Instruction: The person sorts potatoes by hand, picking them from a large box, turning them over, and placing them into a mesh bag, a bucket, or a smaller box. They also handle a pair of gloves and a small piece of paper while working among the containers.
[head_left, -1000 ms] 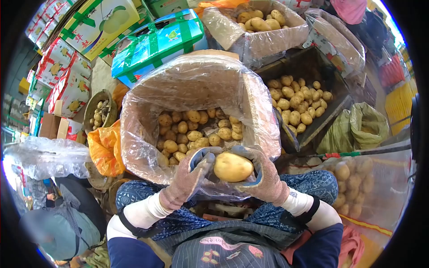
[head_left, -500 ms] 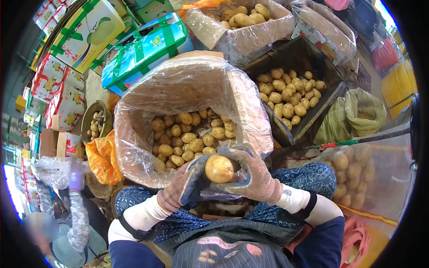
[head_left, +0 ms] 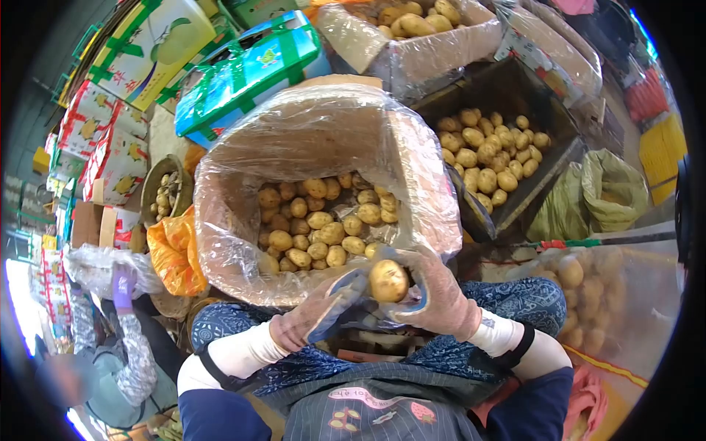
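Note:
A large pale potato is held in my right hand, whose gloved fingers curl round its right side. My left hand, also in a pink and blue work glove, is just left of the potato. Its fingers are extended and look slightly apart from the potato. Both hands are over the near edge of a plastic-lined cardboard box. Inside that box lie many loose potatoes, smaller than the held one.
To the right is a dark crate of potatoes, with green sacks beside it. Another lined box of potatoes stands behind. A blue carton and an orange bag sit left. A co-worker handles clear plastic at far left.
The potato has shifted a little right in my right hand. My left hand has drawn away from the potato's left side. The view has shifted slightly, and the co-worker's hand has moved lower.

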### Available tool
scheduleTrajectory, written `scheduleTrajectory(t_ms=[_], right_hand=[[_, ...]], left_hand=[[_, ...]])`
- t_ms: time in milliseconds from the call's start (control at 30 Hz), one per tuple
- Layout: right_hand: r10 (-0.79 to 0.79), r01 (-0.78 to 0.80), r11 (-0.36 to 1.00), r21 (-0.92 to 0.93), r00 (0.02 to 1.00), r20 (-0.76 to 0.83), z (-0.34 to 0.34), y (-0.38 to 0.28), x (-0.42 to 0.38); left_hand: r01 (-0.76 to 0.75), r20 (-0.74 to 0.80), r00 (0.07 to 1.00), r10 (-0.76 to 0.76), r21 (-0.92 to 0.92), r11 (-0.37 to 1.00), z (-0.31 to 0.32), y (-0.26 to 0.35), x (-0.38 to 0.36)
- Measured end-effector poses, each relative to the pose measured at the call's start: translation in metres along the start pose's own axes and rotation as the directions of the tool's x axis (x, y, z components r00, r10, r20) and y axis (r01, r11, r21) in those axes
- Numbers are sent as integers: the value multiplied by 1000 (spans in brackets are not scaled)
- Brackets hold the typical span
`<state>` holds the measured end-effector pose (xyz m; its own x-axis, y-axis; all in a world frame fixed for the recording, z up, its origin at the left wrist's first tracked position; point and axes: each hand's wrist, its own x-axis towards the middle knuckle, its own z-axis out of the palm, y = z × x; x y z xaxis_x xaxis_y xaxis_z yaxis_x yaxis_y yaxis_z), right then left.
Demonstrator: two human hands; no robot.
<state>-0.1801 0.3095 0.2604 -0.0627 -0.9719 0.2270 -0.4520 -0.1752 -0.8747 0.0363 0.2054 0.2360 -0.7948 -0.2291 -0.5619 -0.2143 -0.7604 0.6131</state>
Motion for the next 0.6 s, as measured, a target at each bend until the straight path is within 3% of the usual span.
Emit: scheduleTrajectory(t_ms=[200, 333, 433, 467, 500, 533, 567, 600], right_hand=[[-60, 52, 993, -105, 995, -74, 0, -9, 4], [-107, 96, 974, -205, 993, -43, 4, -5, 1], [-203, 195, 969, -151, 978, -39, 13, 3, 4], [-212, 206, 968, -140, 977, -28, 13, 0, 7], [-106, 105, 994, -43, 994, -29, 10, -7, 10], [0, 1, 999, 53, 1000, -17, 6, -11, 14], [-8, 8, 998, 64, 1000, -4, 2, -13, 16], [5, -6, 1000, 16, 999, 51, -4, -12, 16]], left_hand=[[48, 111, 993, -27, -192, 980, 5, 4, 3], [-120, 143, 982, 126, -50, 991, 31, 20, -2], [-169, 40, 985, 166, 80, 982, 24, 21, -6], [-247, -1, 968, 250, 137, 959, 17, 26, -12], [-318, -38, 943, 332, 198, 927, 12, 32, -18], [-435, -114, 890, 441, 75, 897, 19, 43, -30], [-454, -152, 875, 459, 69, 888, 6, 55, -52], [-557, -251, 788, 563, 102, 824, 7, 69, -76]])
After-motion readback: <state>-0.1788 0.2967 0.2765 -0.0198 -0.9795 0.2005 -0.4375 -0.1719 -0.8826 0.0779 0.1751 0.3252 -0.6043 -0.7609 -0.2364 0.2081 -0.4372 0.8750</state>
